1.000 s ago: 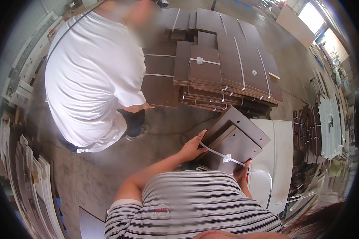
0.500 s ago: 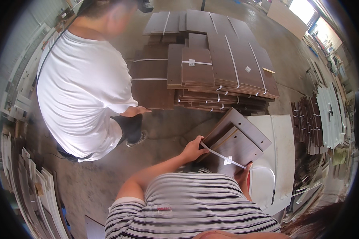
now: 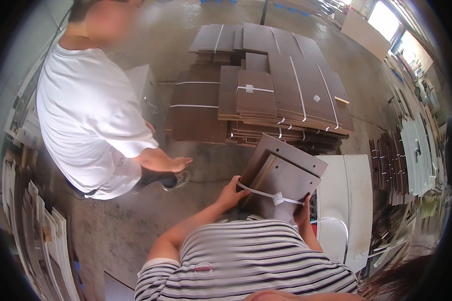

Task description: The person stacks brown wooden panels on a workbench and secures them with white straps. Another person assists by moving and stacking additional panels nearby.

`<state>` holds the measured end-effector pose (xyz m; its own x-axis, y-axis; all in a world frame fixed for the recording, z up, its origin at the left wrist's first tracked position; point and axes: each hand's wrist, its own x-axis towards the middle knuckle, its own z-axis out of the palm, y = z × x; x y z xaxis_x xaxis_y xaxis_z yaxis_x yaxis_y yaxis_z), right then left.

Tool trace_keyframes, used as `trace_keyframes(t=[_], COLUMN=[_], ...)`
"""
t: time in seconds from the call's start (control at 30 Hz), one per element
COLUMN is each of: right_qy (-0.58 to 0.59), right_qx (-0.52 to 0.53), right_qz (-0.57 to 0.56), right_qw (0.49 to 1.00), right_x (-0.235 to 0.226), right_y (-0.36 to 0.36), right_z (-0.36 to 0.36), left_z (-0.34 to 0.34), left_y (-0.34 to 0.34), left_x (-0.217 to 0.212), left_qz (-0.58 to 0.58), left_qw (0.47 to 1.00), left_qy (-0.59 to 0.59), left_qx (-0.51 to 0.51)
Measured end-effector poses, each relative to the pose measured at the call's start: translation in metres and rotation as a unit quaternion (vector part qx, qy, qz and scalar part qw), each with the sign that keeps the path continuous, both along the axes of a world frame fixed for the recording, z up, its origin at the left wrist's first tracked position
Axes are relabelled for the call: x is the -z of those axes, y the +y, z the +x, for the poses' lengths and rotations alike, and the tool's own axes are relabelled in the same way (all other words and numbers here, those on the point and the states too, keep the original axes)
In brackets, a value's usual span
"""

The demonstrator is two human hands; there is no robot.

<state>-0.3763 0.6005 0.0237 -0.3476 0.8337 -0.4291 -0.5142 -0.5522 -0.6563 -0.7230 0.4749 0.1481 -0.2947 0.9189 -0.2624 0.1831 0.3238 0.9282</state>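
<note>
In front of my belly I hold a strapped bundle of brown panels, tilted, with a row of dark holes along its edges. A white strap with a small pale label runs around it. My left hand is closed on the bundle's left edge, by the strap. At the opposite edge, near the strap's other end, my right hand grips the bundle; part of its fingers is hidden behind the panels.
Ahead lies a large stack of strapped brown panels. A person in a white shirt stands at the left. Close on my right is a white machine or cabinet. White boards lean at the lower left; dark panel bundles stand far right.
The bundle in my hands has shifted a little left. The person in white has moved left, away from the stack, their hand now off its edge, uncovering a white cabinet-like object behind.
</note>
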Motion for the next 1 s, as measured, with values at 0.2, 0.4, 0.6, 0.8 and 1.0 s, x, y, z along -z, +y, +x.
trace_keyframes(t=[0.2,0.4,0.6,0.8,1.0], right_qy=[-0.098,-0.19,-0.274,-0.257,-0.261], right_qx=[-0.037,-0.147,-0.096,-0.076,0.01], right_qz=[0.008,-0.068,0.033,0.001,0.025], right_qw=[0.994,0.968,0.956,0.963,0.965], right_x=[-0.006,-0.045,-0.033,-0.035,-0.005], right_y=[0.002,0.005,0.019,0.038,0.112], right_z=[-0.026,-0.076,-0.107,-0.117,-0.105], left_z=[-0.02,-0.046,-0.072,-0.088,-0.091], left_y=[-0.015,-0.032,-0.02,0.029,0.131], left_x=[0.026,0.103,0.096,0.082,0.052], left_qz=[-0.02,-0.049,0.04,0.024,0.05], left_qw=[0.999,0.991,0.965,0.972,0.986], left_qy=[-0.041,-0.01,-0.205,-0.161,-0.094], left_qx=[-0.027,-0.126,-0.16,-0.171,-0.128])
